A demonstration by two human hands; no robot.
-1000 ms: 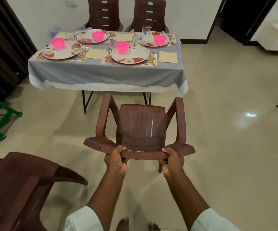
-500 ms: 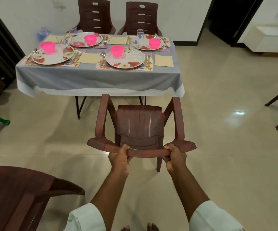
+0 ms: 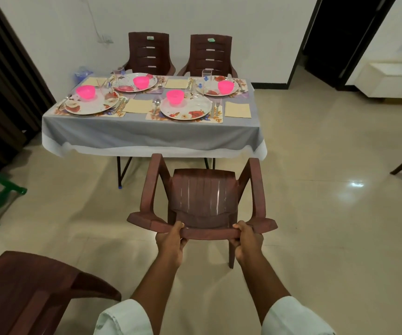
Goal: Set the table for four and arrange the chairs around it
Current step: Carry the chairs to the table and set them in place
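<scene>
1. The brown chair (image 3: 202,199) is gripped along its top rail by the left hand (image 3: 169,243) and the right hand (image 3: 248,241), fingers curled round it.
2. It is placed just near of the table (image 3: 147,134), facing its right half.
3. Four plates with pink bowls are laid there; two chairs (image 3: 149,53) are set at the far side.

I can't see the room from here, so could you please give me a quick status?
Left hand and right hand gripping carried chair by its backrest. Table set, ahead. Path clear; spare chair beside, left.
</scene>
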